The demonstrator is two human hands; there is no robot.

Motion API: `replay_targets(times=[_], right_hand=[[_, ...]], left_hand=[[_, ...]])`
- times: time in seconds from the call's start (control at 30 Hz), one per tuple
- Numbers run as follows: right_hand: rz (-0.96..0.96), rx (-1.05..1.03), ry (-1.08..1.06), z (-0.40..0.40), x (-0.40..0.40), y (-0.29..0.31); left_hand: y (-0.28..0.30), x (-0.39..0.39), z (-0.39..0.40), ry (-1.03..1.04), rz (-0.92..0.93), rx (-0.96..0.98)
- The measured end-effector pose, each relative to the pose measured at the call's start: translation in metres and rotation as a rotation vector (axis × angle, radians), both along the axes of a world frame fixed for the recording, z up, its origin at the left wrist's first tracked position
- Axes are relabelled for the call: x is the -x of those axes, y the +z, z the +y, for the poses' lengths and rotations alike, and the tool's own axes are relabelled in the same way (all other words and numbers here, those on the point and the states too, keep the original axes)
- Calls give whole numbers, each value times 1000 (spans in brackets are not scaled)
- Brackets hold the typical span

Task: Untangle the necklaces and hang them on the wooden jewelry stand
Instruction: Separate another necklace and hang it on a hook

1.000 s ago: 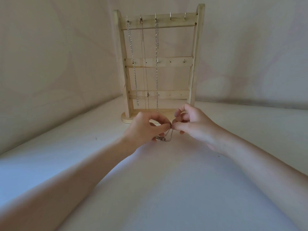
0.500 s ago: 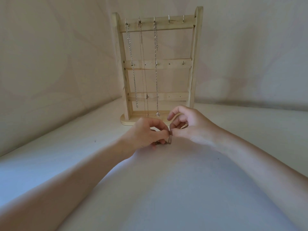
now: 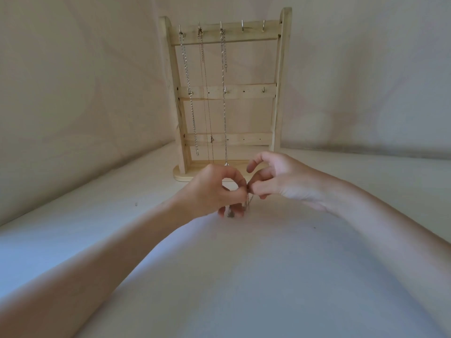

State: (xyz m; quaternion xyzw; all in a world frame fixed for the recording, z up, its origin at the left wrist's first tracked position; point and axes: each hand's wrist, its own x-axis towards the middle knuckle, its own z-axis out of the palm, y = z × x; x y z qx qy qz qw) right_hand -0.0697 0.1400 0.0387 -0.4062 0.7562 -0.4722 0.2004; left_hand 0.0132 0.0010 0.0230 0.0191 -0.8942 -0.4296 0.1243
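Both hands pinched one fine chain between thumb and fingertips: the left hand (image 3: 214, 191) and right hand (image 3: 280, 181) met just in front of the wooden jewelry stand (image 3: 278, 93), which stood at the far edge of the worktop (image 3: 244, 276). The tangled necklace (image 3: 245, 206) drooped below the left hand, touching or nearly touching the surface. Three chains (image 3: 190, 106) already hung from the top hooks; two right-hand hooks (image 3: 253, 26) stood bare. Untangling seemed the step in hand. Next, probably, easing the strands apart gently, then lifting a freed loop to a bare hook.
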Motion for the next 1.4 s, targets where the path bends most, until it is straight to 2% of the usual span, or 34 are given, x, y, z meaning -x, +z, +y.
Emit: replay_targets(times=[0.1,0.2,0.3,0.47,0.6,0.8,0.93,1.07,1.1,1.2,1.23,1.4], right_hand=[[-181,46,32,4,2,3],[-155,25,10,3,2,-1],[-138,118,-19,0,2,-2],[-219,283,-35,2,6,-1],[-139,278,-23,1,5,-4],[-30,263,-47,-3,3,-5],[31,201,9,0,2,-1],[93,109,50,4,0,5],[85,100,50,4,-1,5],[45,91,27,1,-2,-1],[26,101,12,0,-3,-4],[-144,243,-10,-4,-4,-3]], left_hand=[[0,-1,2,-12,-11,-43],[-1,-1,3,-21,-44,-63],[1,0,0,21,3,-144],[4,3,-1,96,68,-232],[5,1,-4,90,32,-307],[7,1,-3,152,26,-228],[8,1,-3,97,2,-215],[6,2,-4,32,12,-142],[4,2,-5,49,59,-73],[-4,4,-6,75,350,372],[-7,5,-7,55,427,456],[-7,8,-13,54,555,463]])
